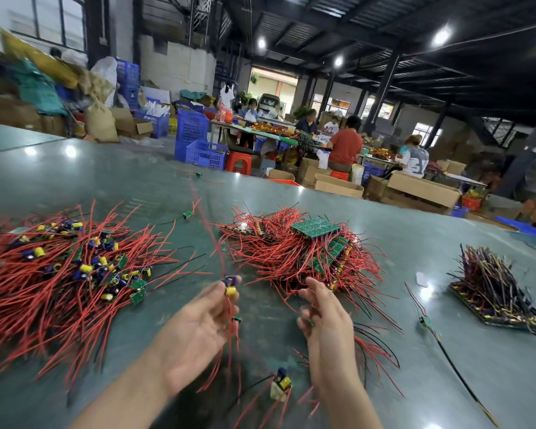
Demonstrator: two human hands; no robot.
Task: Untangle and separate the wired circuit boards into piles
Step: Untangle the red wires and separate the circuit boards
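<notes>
Mid-sorting, the left hand (198,323) pinched one wired board (231,284) while the right hand (324,317), fingers loosely spread, hovered low in the frame; next, I judged, it belonged on the left pile (62,267).

The left hand (195,329) is pinching a small wired board (231,284) above the worktop (446,351); the right hand (325,323) is hovering beside the middle pile (300,252).

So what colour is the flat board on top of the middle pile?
Green, seen in the head view: the flat board tops the middle pile.

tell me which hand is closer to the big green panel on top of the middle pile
Right. The right hand reaches at the near edge of the middle pile, below the green panel. The left hand is farther left, pinching a small wired board.
</notes>
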